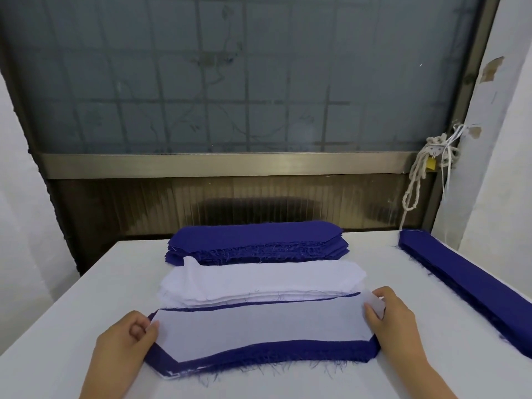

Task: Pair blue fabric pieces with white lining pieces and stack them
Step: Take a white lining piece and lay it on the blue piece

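both hands, left hand [126, 338] & right hand [394, 315], pinch white lining [259, 329] ends, prob to square it on blue piece [259, 355].

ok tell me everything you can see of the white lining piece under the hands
The white lining piece is a thin, slightly see-through, long strip with angled ends, lying flat on a larger blue piece whose frayed border shows around it, widest along the near edge. The left hand pinches its left end; the right hand pinches its right end, which curls up.
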{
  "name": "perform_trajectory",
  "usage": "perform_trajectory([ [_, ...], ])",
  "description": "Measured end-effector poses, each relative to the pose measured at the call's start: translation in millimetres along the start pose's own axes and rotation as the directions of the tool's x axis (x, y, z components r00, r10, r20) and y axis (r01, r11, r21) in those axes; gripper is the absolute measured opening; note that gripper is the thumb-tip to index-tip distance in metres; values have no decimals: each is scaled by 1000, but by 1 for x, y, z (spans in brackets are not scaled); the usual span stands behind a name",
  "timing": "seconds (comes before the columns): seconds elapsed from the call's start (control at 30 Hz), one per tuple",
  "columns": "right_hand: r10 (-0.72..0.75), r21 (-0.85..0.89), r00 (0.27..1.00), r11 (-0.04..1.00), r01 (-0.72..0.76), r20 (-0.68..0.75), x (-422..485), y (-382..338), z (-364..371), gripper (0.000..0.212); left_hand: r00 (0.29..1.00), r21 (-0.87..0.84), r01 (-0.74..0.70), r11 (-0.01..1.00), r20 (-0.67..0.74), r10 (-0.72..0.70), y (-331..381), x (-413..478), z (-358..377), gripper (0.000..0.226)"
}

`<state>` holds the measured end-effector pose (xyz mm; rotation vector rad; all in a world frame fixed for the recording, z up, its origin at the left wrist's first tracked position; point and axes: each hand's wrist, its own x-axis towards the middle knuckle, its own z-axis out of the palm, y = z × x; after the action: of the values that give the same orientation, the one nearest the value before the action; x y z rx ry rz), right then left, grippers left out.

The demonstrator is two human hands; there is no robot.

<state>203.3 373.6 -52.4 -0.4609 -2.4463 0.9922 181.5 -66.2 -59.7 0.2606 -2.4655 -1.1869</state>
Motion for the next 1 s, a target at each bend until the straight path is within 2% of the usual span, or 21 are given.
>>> perform_trajectory([
  [0.43,-10,18,1000,1000,10,2,-1,3,2,26,1000,11,-1,1000,-23,1,-6,2,1,24],
  [0.73,-15,5,996,1000,15,-82,-1,5,2,21,999,-18,-28,999,-45,27,-4,1,1,26],
  [0.87,-134,-156,975,982,107,-178,-1,2,0,16,980,-34,-182,983,-90,178,4,-2,-1,30],
  [1.0,-310,-99,948,948,302,-68,-4,-2,0,23,937,-78,-348,934,-3,349,12,-9,-1,28],
])
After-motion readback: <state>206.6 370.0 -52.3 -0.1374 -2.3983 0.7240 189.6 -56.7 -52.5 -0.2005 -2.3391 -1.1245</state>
